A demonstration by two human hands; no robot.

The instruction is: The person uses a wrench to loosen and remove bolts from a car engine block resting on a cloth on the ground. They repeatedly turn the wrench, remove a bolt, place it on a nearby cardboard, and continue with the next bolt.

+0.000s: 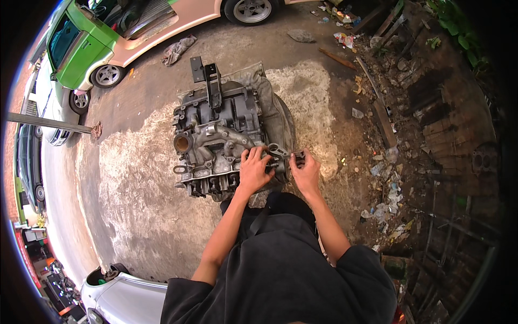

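Observation:
A dark, greasy engine block (232, 121) lies in front of me, with a grey metal manifold (216, 137) across its upper side. My left hand (255, 171) rests on the engine's near right part, fingers apart and bent over the metal. Just to its right, my right hand (306, 174) is closed in a pinch at the engine's right end; the small dark piece at its fingertips is too small to name. A metal bracket with a round opening (277, 149) shows between the two hands. A black upright bracket (213, 86) stands on the far side of the engine.
A grey cloth cover (280, 116) spreads under and beside the engine on the stained concrete. Litter (386, 200) and wood scraps (383, 121) line the right side. A green and pink vehicle (86, 54) stands at the far left, a silver car (127, 299) at the near left.

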